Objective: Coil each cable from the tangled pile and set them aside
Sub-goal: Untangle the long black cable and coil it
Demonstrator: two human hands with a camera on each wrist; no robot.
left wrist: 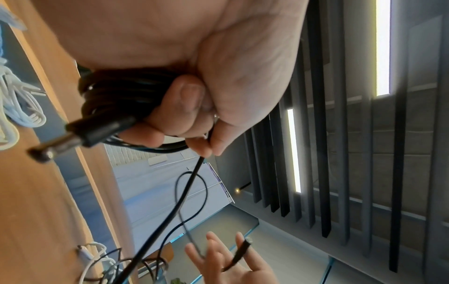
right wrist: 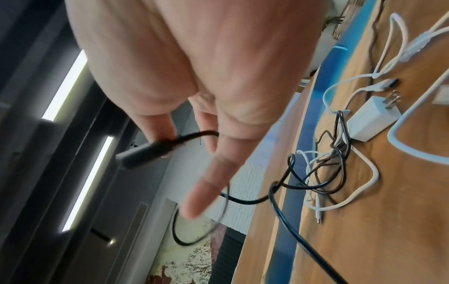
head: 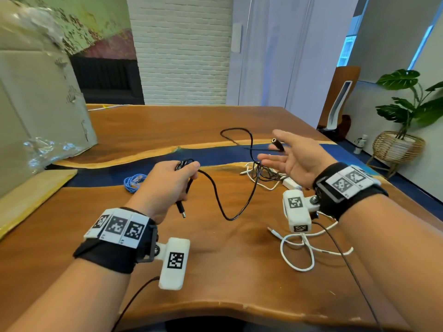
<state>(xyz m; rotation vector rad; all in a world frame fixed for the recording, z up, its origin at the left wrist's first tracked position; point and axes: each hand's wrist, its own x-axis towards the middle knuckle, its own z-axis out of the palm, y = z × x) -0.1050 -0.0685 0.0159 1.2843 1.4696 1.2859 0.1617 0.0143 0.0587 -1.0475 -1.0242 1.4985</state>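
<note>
My left hand [head: 176, 180] grips a small coil of black cable [left wrist: 116, 92], and the cable's barrel plug [head: 181, 210] sticks out below the fist. From the fist the black cable [head: 217, 197] sags to the table, rises through the tangled pile [head: 263, 173] and loops up to my right hand [head: 291, 161]. That hand is raised palm up with its fingers straight. The cable's socket end [right wrist: 143, 153] lies across those fingers. The pile holds thin black and white leads knotted together.
A white charger [head: 291, 183] lies beside the pile, and a loose white cable [head: 309, 250] sprawls under my right wrist. A coiled blue cable [head: 134, 182] sits left of centre. A large cardboard box [head: 36, 104] and a yellow envelope [head: 31, 197] fill the table's left side.
</note>
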